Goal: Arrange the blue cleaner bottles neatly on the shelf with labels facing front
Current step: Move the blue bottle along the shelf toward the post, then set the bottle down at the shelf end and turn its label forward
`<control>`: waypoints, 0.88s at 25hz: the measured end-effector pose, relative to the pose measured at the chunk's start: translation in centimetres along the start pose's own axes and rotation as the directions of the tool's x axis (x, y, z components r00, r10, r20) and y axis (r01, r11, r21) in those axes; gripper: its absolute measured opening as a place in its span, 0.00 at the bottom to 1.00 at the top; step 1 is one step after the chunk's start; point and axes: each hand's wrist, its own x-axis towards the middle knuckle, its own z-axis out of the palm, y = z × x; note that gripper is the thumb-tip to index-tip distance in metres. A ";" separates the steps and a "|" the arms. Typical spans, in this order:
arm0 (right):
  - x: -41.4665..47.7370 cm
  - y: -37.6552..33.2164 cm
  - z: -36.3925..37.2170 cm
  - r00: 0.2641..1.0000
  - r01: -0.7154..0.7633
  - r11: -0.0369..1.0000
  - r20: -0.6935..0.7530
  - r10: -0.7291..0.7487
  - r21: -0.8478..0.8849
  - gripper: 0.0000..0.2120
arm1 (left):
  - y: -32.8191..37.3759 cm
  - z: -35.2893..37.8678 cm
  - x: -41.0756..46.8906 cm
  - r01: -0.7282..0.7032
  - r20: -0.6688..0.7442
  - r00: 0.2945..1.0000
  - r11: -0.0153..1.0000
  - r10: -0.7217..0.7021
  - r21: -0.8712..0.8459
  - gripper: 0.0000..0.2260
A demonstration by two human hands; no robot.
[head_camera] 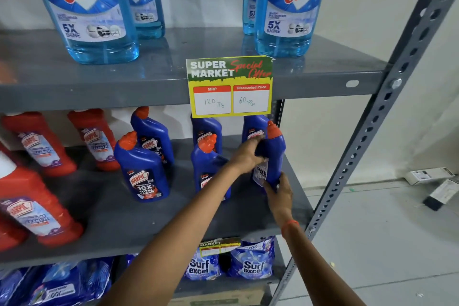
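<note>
Left forearm (198,206) hides the middle front blue bottle's (206,164) label.

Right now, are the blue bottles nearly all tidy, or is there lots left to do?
Partly done. The front-left blue bottle stands upright with its label facing forward, and the one behind it does too. In hand: the left hand and right hand both hold the rightmost bottle, whose label faces sideways. Left: turning that one, and checking the middle bottle, partly hidden by the arm.

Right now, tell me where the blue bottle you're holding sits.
In the head view, the held blue bottle is at the middle shelf's right end, below the price tag, gripped by both the left hand and right hand.
</note>
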 end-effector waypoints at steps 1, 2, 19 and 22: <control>-0.1 0.0 -0.6 1.000 0.009 1.000 0.014 -0.009 0.000 0.16 | -0.3 -0.3 0.4 0.004 0.003 1.000 1.000 -0.004 -0.004 0.29; -0.1 0.2 -1.2 0.999 0.028 1.000 0.036 -0.028 0.014 0.16 | -0.8 -0.6 0.8 0.007 0.024 1.000 1.000 -0.007 -0.015 0.28; -1.5 -4.2 -3.6 0.927 0.182 0.978 0.316 -0.204 0.097 0.40 | 1.6 -1.1 -0.4 0.131 -0.001 0.987 0.821 -0.158 -0.556 0.18; -2.1 -4.5 -4.9 0.908 0.009 0.948 0.395 -0.141 0.317 0.33 | 0.1 -2.3 -1.2 0.262 0.352 0.936 0.653 0.007 -0.710 0.17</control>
